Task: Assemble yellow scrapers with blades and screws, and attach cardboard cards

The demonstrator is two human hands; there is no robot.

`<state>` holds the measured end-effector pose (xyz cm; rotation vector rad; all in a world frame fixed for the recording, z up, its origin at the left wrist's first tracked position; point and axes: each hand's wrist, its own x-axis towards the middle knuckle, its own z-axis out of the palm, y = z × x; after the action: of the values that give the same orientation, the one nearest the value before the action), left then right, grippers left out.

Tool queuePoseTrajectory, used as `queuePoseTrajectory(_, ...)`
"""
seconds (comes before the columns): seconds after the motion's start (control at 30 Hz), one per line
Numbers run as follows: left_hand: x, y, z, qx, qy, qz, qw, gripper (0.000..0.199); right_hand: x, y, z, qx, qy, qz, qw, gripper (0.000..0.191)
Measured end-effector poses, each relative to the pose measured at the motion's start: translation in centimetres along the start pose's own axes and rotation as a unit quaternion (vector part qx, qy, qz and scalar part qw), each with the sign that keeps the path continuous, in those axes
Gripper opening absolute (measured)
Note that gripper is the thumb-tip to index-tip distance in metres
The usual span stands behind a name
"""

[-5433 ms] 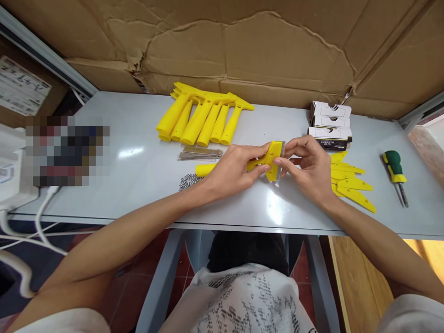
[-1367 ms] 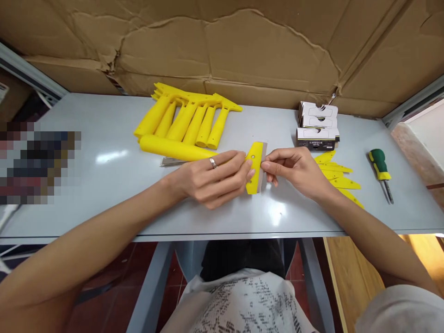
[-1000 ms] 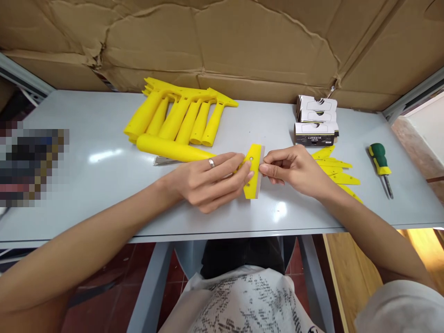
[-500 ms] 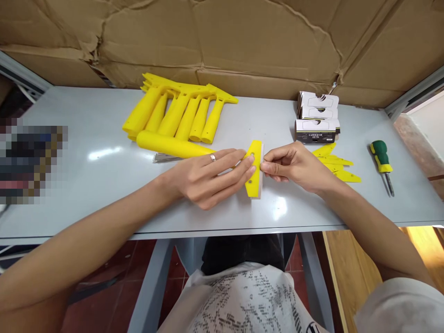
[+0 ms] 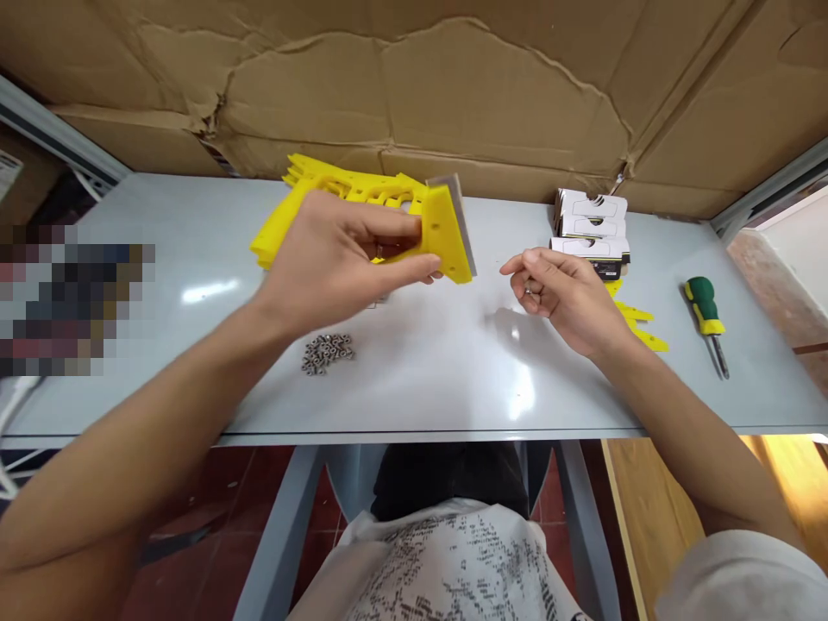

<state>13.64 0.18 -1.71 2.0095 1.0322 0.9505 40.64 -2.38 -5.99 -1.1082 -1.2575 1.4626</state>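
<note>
My left hand (image 5: pixel 342 259) is closed around a yellow scraper (image 5: pixel 445 233), raised above the table with its metal blade edge facing right. Its handle is mostly hidden by the hand. To the right, my right hand (image 5: pixel 560 289) hovers apart from the scraper, fingers curled, with a small metal piece (image 5: pixel 530 290) showing among them; its exact kind is too small to tell. Below my left wrist lies a heap of small metal nuts (image 5: pixel 327 354). More yellow scraper handles (image 5: pixel 275 228) are lined up behind my left hand.
White-and-black printed card sleeves (image 5: pixel 590 226) are stacked at the back right. Flat yellow plates (image 5: pixel 637 328) lie partly behind my right hand. A green-and-yellow screwdriver (image 5: pixel 705 310) rests at the far right. Cardboard (image 5: pixel 453 103) stands along the back edge.
My left hand has turned and lifted the scraper up and back, uncovering the heap of nuts. My right hand has drawn away from the blade to the right.
</note>
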Motion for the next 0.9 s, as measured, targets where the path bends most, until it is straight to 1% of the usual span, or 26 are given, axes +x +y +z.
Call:
queuePoseTrajectory(0.03,0.4,0.5,-0.4,-0.018,-0.029,-0.030,0.999,0.007,0.0,0.2,0.0,0.003,0.000,-0.009,1.000,0.045)
queuePoseTrajectory(0.1,1.2,1.1,-0.6,-0.026,-0.083,-0.044,0.995,0.008,0.1,0.5,0.0,-0.006,-0.002,-0.044,0.999,0.043)
queuePoseTrajectory(0.17,1.8,1.2,0.0,-0.030,-0.158,-0.077,0.984,0.011,0.2,0.9,-0.1,-0.028,-0.012,-0.086,0.996,0.040)
queuePoseTrajectory(0.2,2.1,1.1,0.4,-0.030,-0.181,-0.092,0.979,0.013,0.2,1.0,-0.1,-0.042,-0.020,-0.103,0.994,0.038)
queuePoseTrajectory(0.27,2.2,0.7,1.4,-0.035,-0.206,-0.111,0.972,0.014,0.3,1.2,-0.1,-0.071,-0.033,-0.120,0.990,0.031)
queuePoseTrajectory(0.33,2.1,0.3,2.1,-0.049,-0.216,-0.118,0.968,0.016,0.4,1.3,-0.2,-0.098,-0.038,-0.124,0.987,0.025)
queuePoseTrajectory(0.43,1.7,-0.1,2.6,-0.067,-0.218,-0.122,0.966,0.017,0.3,1.4,-0.1,-0.131,-0.036,-0.121,0.983,0.019)
queuePoseTrajectory(0.57,0.9,-0.4,2.5,-0.074,-0.209,-0.130,0.966,0.015,0.1,1.6,0.3,-0.177,-0.030,-0.111,0.978,0.019)
queuePoseTrajectory(0.7,0.5,-0.4,2.2,-0.070,-0.191,-0.142,0.969,0.011,-0.2,1.5,0.9,-0.213,-0.019,-0.115,0.970,0.019)
queuePoseTrajectory(0.9,0.4,-0.5,2.2,-0.085,-0.207,-0.145,0.964,0.013,-0.5,1.3,1.6,-0.211,-0.005,-0.116,0.971,0.018)
